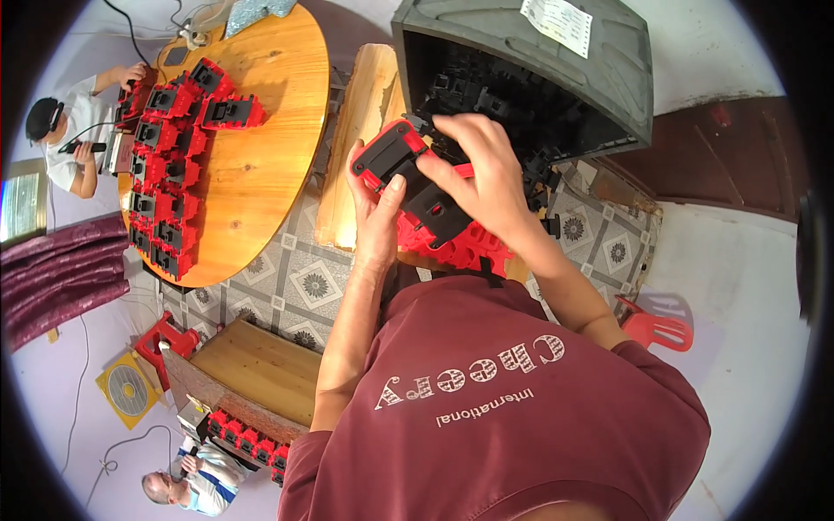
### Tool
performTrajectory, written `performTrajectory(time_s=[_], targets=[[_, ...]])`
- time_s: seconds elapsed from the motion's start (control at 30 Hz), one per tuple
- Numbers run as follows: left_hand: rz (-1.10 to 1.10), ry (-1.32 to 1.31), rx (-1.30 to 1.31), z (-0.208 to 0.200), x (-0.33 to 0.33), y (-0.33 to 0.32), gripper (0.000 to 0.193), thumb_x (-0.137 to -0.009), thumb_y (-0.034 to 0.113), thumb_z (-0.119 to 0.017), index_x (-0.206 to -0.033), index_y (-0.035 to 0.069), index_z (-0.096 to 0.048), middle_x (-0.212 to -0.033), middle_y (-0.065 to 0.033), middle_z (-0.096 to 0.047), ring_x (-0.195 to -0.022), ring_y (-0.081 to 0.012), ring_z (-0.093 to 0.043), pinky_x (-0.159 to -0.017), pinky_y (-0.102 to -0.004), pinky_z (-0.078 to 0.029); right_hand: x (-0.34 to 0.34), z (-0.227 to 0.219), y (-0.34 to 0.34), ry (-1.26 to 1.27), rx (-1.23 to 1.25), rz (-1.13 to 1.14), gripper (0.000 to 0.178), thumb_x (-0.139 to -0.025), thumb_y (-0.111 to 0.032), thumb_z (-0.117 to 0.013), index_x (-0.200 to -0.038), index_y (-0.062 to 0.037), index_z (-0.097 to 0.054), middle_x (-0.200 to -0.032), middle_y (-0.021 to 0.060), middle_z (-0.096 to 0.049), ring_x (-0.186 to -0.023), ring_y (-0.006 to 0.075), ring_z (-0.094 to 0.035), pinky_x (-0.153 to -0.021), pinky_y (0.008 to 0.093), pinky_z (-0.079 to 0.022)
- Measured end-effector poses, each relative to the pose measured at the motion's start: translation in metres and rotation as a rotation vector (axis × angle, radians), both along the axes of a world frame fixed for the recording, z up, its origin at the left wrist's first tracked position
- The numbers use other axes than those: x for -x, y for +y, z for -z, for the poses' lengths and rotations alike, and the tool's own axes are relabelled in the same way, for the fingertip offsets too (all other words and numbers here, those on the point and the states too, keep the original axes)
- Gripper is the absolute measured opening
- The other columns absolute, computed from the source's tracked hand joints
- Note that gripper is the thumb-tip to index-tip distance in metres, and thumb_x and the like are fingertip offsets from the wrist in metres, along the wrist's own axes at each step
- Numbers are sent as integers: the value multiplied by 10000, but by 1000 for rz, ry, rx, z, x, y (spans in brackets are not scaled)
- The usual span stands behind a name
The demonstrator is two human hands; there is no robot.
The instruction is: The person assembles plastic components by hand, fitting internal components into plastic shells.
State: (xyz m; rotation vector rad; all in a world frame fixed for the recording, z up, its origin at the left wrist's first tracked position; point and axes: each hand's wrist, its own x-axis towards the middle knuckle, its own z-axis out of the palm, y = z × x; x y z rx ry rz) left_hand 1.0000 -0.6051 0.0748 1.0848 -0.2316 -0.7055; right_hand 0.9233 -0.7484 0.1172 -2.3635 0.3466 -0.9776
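Note:
A red and black plastic housing (389,157) is held up in front of my chest. My left hand (375,213) grips it from the left side, with the thumb lying across its face. At its upper right edge my right hand (483,168) has its thumb and fingers around a dark part of the housing; what exactly lies between them is partly hidden. Just below, a black plastic piece with a red spot (439,211) shows, and whether it belongs to the same housing I cannot tell. Several red plastic parts (465,250) rest beneath my hands near my lap.
Ahead, a large black bin (521,56) lies tipped, with loose black parts (486,100) inside. Rows of red and black units (165,174) cover part of a round wooden table (278,104). Two people (65,143) work at the left. A red chair (656,328) stands right.

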Motion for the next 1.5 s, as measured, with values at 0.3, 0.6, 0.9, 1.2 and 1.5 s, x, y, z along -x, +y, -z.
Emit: performTrajectory(time_s=[0.3, 0.6, 0.9, 1.2, 1.5], targets=[[-139, 26, -142, 18, -18, -12, 550, -1020, 439, -458, -1411, 70, -343, -1307, -94, -486, -1199, -184, -497, -1008, -344, -432, -39, 20, -37, 478, -1011, -575, 590, -957, -362, -620, -1404, -7, -467, -1178, 63, -612, -1015, 113, -578, -852, 262, -476], [-173, 24, -51, 15, -36, 8, 586, -896, 194, -717, -1354, 126, -358, -1160, -35, -540, -1050, -169, -564, -930, -353, -490, -18, 51, 0, 402, -1290, -634, 769, -850, -183, -698, -1486, 24, -318, -1400, 120, -495, -1283, 174, -470, -1075, 315, -365], [-235, 89, -250, 12, -47, 43, 695, -834, 163, -753, -1390, 77, -345, -1202, -77, -528, -961, -141, -566, -844, -308, -492, -47, 61, 34, 270, -1461, -572, 683, -862, -125, -675, -1459, 25, -380, -1328, 76, -557, -1170, 125, -535, -1013, 284, -419], [-605, 145, -107, 116, -161, 99, 715, -803, 156, -789, -1379, 124, -366, -1218, -71, -564, -1097, -204, -575, -926, -375, -508, -70, 88, 56, 573, -1259, -595, 699, -965, -334, -590, -1504, -16, -278, -1547, 193, -238, -1288, 240, -465, -1061, 357, -394], [-302, 115, -20, 184, -369, 132, 278, -899, 308, -710, -1114, 166, -606, -993, 8, -660, -899, -147, -647, -772, -338, -562, 39, 165, 29, 813, -1324, -315, 466, -944, -256, -644, -1328, -12, -542, -1264, 145, -596, -1168, 202, -567, -989, 324, -448]])
